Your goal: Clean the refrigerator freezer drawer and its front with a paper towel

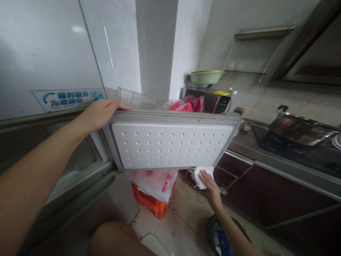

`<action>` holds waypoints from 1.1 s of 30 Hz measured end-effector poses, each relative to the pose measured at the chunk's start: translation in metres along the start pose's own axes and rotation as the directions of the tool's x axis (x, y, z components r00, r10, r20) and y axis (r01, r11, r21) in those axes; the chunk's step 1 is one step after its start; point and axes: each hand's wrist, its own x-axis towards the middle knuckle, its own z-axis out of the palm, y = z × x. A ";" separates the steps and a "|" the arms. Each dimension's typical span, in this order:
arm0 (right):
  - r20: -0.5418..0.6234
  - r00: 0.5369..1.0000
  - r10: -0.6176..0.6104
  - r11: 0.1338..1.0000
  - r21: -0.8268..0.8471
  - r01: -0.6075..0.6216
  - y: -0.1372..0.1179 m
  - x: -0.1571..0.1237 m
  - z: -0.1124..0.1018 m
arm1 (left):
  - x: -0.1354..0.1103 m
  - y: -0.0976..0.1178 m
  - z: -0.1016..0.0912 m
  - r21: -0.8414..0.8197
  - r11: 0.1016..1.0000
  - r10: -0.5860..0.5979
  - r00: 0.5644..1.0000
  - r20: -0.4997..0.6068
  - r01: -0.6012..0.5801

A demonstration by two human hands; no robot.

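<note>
My left hand (99, 113) grips the top corner of a pulled-out fridge drawer front (172, 145), a white panel with rows of small dimples and a grey rim. Its fingers curl over the upper edge beside a clear plastic bin (128, 97). My right hand (210, 185) is lower, under the panel's bottom right edge, with its fingers pressed on a white cloth (202, 174). Red bags (186, 105) show above the drawer's top edge.
The fridge body (53, 71) stands at the left. An orange crate (151, 204) with a plastic bag on it sits on the tiled floor. To the right run a dark counter (279, 160), a wok (298, 131), a microwave (213, 101) and a green basin (206, 76).
</note>
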 end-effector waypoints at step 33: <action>-0.646 0.335 0.686 0.716 0.681 -0.153 -0.031 0.140 -0.154 | -0.041 0.000 0.012 0.080 0.984 0.166 0.984 -0.071 -0.161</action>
